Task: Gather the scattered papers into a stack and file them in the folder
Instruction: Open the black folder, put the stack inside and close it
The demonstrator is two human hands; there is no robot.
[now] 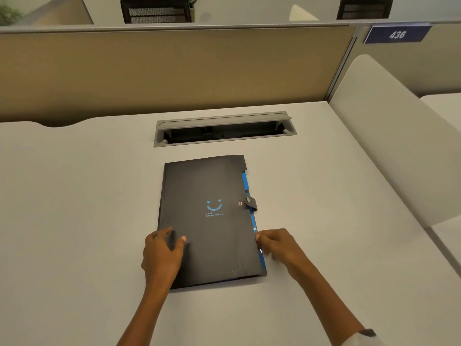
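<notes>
A black folder (209, 221) with a blue smiley print lies closed and flat on the desk in front of me. Blue divider tabs (245, 182) stick out along its right edge, and its snap strap (252, 203) hangs unfastened beside the stud. My left hand (162, 253) rests on the folder's lower left corner, fingers spread over the cover. My right hand (277, 245) touches the folder's lower right edge with its fingertips. No loose papers are in view.
The pale desk (74, 208) has an open grey cable tray (224, 128) just beyond the folder. A tan partition (162, 71) closes the back, and a white side divider (389, 146) stands on the right with a "436" sign (396, 34) above it.
</notes>
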